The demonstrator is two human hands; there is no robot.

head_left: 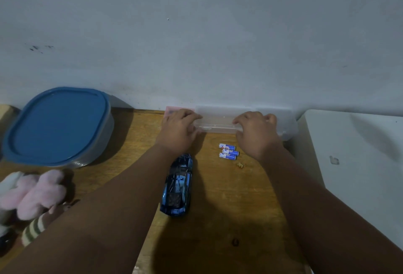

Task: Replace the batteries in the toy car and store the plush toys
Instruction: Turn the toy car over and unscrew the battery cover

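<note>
Translucent case (pixel 220 117), contents indiscernible; clasped by left grip (pixel 178 128) and right grip (pixel 257 133), fingers curled. Blue-lidded tub (pixel 58 125) closed.

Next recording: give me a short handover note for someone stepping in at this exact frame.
Left hand and right hand: both grip the translucent plastic case against the wall, fingers curled over its front edge.
Three blue batteries lie on the wooden table just in front of it; blue toy car stands on its wheels nearer the person, untouched.
Pink and striped plush toys lie loose at left, by the closed blue-lidded container.
Done: nothing visible. To do: battery swap, storing the toys.
</note>
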